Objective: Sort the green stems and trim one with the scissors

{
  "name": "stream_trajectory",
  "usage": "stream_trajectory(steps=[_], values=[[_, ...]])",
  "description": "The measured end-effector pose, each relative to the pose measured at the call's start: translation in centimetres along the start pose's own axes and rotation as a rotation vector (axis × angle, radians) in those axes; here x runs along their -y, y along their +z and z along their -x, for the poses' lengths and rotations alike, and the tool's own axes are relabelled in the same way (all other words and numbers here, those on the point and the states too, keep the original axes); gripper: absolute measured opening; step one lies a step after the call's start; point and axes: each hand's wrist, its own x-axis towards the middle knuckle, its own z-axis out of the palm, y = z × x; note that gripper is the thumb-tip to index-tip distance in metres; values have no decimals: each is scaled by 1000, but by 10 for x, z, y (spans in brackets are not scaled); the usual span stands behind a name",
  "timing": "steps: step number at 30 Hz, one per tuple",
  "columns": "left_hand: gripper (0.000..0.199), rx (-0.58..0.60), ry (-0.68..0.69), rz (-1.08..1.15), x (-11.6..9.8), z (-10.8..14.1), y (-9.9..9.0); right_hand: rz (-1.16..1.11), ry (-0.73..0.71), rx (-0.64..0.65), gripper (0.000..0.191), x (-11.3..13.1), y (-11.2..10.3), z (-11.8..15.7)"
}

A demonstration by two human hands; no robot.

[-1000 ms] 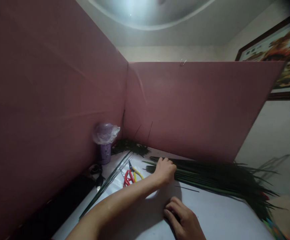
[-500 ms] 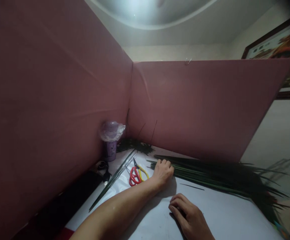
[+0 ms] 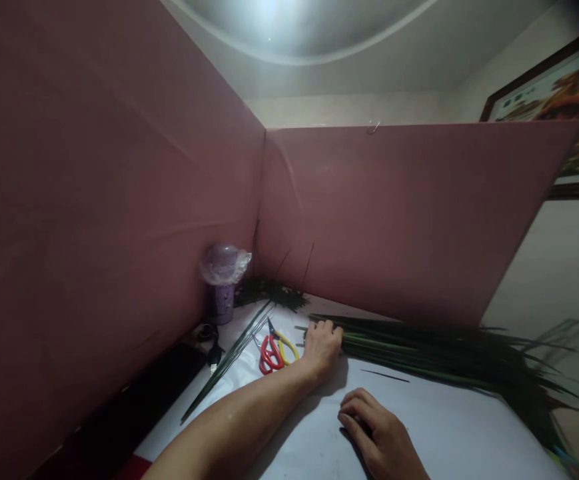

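My left hand [image 3: 323,347] reaches across to the cut ends of a bundle of long green leaves [image 3: 419,350], its fingers closed round some of them. The leaves fan out to the right. My right hand [image 3: 376,430] rests nearer me on the white tabletop [image 3: 449,427], fingers curled; what they hold, if anything, is hidden. A thin dark leaf strip [image 3: 385,376] lies between the right hand and the bundle. Just left of my left hand are red-handled scissors [image 3: 270,355] and a yellow-handled tool [image 3: 288,345].
A purple cup [image 3: 223,303] with clear plastic over it stands at the back left, by black cables [image 3: 214,347]. Narrow leaves [image 3: 224,368] lie along the left side. Dark green foliage [image 3: 274,292] sits in the corner of the pink partitions [image 3: 394,220].
My left hand has shifted slightly left along the leaf ends. The right hand has barely moved.
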Motion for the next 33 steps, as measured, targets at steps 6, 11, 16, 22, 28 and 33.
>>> stream_trajectory(steps=[6, 11, 16, 22, 28, 33], values=[[26, 26, 39, 21, -3, -1, -1, -3, -22, -30, 20, -1, 0, 0], [27, 25, 37, 34, -5, -1, 0, 0, -8, -13, 19, -1, 0, 0], [21, 27, 17, 41, -5, 1, -1, 8, 3, 5, 19, -4, 2, -1], [33, -4, 33, 28, -5, 5, -3, 4, 2, 1, 18, -6, 2, 1], [18, 21, 98, 2, -3, 4, -1, -3, 2, -6, 17, -6, 2, 2], [18, -13, 109, -35, -5, 3, -8, -10, 2, -18, 17, -1, 0, 1]])
